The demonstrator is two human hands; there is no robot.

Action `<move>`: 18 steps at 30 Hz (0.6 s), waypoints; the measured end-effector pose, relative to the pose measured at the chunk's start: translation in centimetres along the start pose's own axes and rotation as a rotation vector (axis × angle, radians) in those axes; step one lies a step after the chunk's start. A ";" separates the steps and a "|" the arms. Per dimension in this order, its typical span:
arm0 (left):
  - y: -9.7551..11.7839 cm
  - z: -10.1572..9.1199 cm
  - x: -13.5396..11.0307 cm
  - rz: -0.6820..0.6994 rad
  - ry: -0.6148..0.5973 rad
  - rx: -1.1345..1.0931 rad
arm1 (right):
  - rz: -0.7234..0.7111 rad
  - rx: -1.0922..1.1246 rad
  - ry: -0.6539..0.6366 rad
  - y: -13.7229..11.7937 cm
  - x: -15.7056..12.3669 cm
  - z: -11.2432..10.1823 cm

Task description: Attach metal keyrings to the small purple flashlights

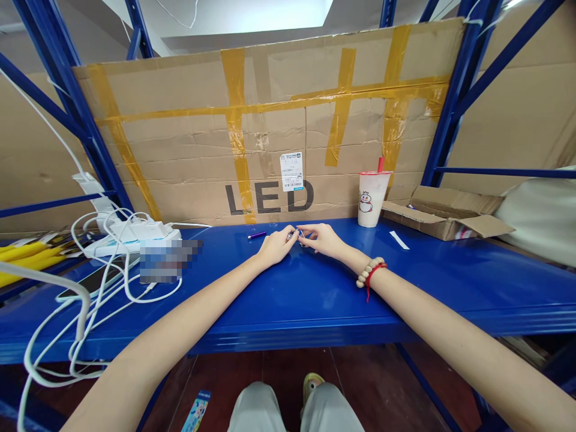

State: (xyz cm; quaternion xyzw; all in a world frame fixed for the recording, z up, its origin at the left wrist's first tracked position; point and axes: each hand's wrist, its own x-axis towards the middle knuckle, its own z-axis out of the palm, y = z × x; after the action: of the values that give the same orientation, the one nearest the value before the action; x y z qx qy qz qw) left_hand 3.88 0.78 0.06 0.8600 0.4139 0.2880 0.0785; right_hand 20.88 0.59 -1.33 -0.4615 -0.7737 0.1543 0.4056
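Over the blue shelf [288, 300], my left hand [275, 246] and my right hand [324, 240] meet fingertip to fingertip. Both are closed in a pinch around a small silvery, wire-like thing [297, 234], mostly hidden by the fingers and too small to name. A short purple pen-like stick [257, 236] lies just left of my left hand. Beads and a red cord circle my right wrist. To the right of my right hand stands a white cup [373, 201] with a red straw, and a narrow white strip [399, 240] lies in front of it.
Tangled white cables [96, 294], a power strip [135, 233] and a phone [96, 279] crowd the left end. An open cardboard box [443, 213] sits at the right. A taped cardboard sheet [189, 150] marked LED closes off the back, between blue posts.
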 end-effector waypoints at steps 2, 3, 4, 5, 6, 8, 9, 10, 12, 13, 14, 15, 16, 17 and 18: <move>0.0 0.0 0.0 0.001 0.006 -0.011 | -0.018 -0.015 -0.013 0.3 0.1 0.0; 0.0 0.0 0.0 0.000 0.008 -0.018 | -0.023 -0.015 -0.019 0.3 0.1 0.0; 0.0 0.0 0.0 -0.001 0.009 -0.024 | -0.022 -0.010 -0.027 0.3 0.0 0.0; 0.0 0.0 0.0 -0.001 0.008 -0.029 | -0.016 0.001 -0.040 0.1 0.0 0.0; -0.1 0.0 0.0 0.000 0.005 -0.031 | -0.005 0.020 -0.054 0.0 0.0 0.0; -0.1 0.0 0.0 0.010 -0.001 -0.032 | 0.034 0.078 -0.078 -0.4 -0.1 -0.1; -0.2 0.0 0.0 0.016 -0.003 -0.032 | 0.061 0.113 -0.081 -0.7 -0.2 -0.1; -0.2 0.0 0.0 0.020 -0.004 -0.034 | 0.089 0.146 -0.078 -0.8 -0.2 -0.1; -0.2 0.0 0.0 0.020 -0.003 -0.039 | 0.135 0.194 -0.065 -1.0 -0.2 -0.1; -0.2 0.0 0.0 0.017 -0.003 -0.042 | 0.145 0.206 -0.063 -1.1 -0.2 -0.1; -0.2 0.0 0.0 0.014 -0.004 -0.045 | 0.144 0.209 -0.065 -1.1 -0.2 -0.1; -0.1 0.0 0.0 0.010 -0.006 -0.048 | 0.132 0.204 -0.070 -1.0 -0.2 -0.1; -0.1 -0.1 0.0 0.007 -0.007 -0.051 | 0.116 0.193 -0.077 -0.9 -0.2 -0.2; -0.1 -0.1 0.0 0.004 -0.006 -0.054 | 0.099 0.179 -0.084 -0.9 -0.2 -0.2; -0.1 0.0 0.0 0.002 -0.003 -0.057 | 0.081 0.163 -0.089 -0.8 -0.2 -0.2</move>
State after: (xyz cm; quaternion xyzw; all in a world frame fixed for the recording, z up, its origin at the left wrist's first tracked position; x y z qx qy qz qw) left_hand 3.78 0.80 0.04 0.8582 0.4046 0.2985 0.1035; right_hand 20.64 -0.05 -0.80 -0.4506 -0.7566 0.2535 0.4004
